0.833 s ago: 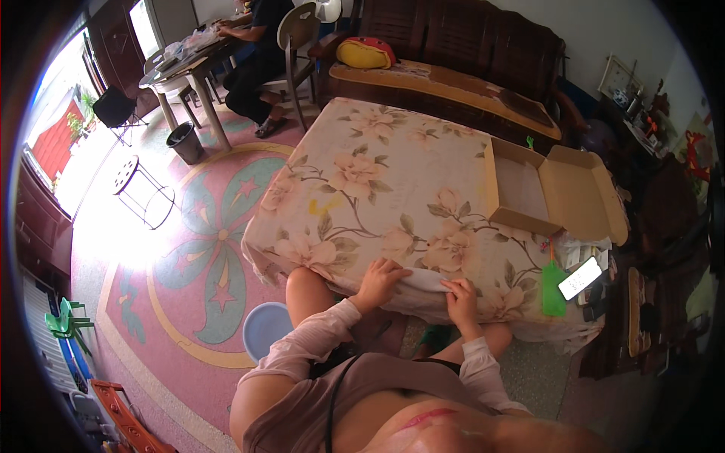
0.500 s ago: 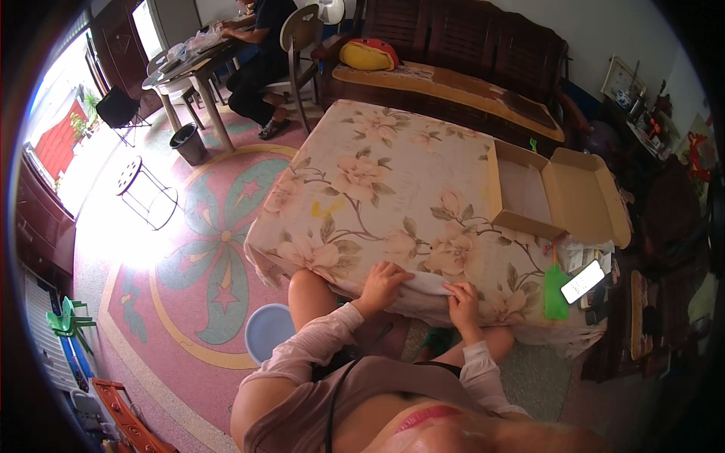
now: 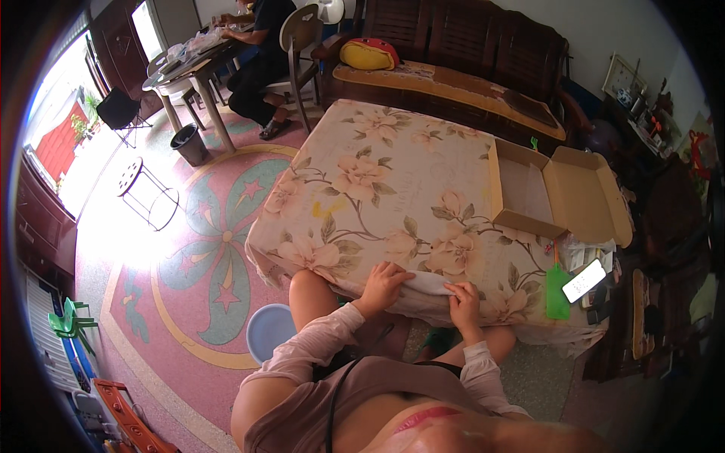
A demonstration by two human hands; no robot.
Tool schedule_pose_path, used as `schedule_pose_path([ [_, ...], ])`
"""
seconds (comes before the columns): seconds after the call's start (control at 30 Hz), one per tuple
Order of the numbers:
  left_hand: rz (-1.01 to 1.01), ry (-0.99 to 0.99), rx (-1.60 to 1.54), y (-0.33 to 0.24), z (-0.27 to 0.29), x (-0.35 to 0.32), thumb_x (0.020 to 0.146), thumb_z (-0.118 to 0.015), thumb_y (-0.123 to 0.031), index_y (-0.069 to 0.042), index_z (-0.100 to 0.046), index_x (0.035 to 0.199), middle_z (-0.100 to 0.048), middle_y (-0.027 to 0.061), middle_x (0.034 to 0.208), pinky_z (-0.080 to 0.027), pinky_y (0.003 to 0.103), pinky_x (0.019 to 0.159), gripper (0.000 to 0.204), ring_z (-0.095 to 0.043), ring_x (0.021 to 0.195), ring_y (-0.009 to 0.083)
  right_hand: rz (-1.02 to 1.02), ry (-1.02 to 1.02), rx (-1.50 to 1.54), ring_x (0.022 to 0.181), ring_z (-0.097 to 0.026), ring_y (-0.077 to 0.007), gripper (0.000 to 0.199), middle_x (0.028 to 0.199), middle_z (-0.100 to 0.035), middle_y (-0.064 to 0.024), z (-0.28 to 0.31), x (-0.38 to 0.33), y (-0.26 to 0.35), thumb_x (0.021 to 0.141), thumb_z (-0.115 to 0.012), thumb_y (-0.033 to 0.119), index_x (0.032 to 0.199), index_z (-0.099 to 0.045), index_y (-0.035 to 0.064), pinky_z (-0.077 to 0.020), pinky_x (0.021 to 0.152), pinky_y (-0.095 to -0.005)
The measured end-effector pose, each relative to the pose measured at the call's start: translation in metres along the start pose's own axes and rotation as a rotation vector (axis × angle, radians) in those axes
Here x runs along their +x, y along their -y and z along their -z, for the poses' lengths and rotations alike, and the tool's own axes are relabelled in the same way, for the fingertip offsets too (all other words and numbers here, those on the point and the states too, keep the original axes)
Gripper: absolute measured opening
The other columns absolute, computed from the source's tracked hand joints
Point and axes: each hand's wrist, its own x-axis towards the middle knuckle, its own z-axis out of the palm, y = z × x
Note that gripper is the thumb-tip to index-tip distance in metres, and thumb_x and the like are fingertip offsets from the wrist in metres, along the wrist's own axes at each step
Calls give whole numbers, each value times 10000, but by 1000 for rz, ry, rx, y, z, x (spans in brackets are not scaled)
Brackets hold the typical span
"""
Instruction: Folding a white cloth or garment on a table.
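A small piece of folded white cloth [image 3: 427,283] lies along the near edge of the table, on the flowered tablecloth [image 3: 408,174]. My left hand [image 3: 385,287] grips its left end, fingers bent over it. At the other end, my right hand [image 3: 464,302] pinches the cloth between thumb and fingers. Between the hands the white cloth stretches in a narrow roll-like strip. Its underside and the fingertips beneath it are hidden.
An open cardboard box [image 3: 521,223] stands at the table's right, with a lit phone [image 3: 584,281] and a flat green plastic piece [image 3: 557,294] nearer me. A blue basin [image 3: 269,332] is on the floor by my left leg. A person [image 3: 260,60] sits at another table, far left.
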Motion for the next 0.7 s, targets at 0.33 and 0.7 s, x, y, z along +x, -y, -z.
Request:
schedule_pose_path([
  [0.33,-11,-2,19,6,-6,-3,694,-615,14,-160,-713,1080,-607,32,987,-431,415,834,434,-554,965,272,53,-1,-30,852,-593,-276,376,950,-603,-100,0,1,-1,728,-623,-100,1034,-733,88,-492,736,-346],
  [0.7,14,-8,-31,0,-1,0,687,-619,11,-158,-713,1081,-607,31,992,-429,414,843,439,-549,976,270,4,-4,-9,906,-584,-300,341,938,-597,-93,0,0,0,710,-650,-55,994,-743,109,-482,815,-388],
])
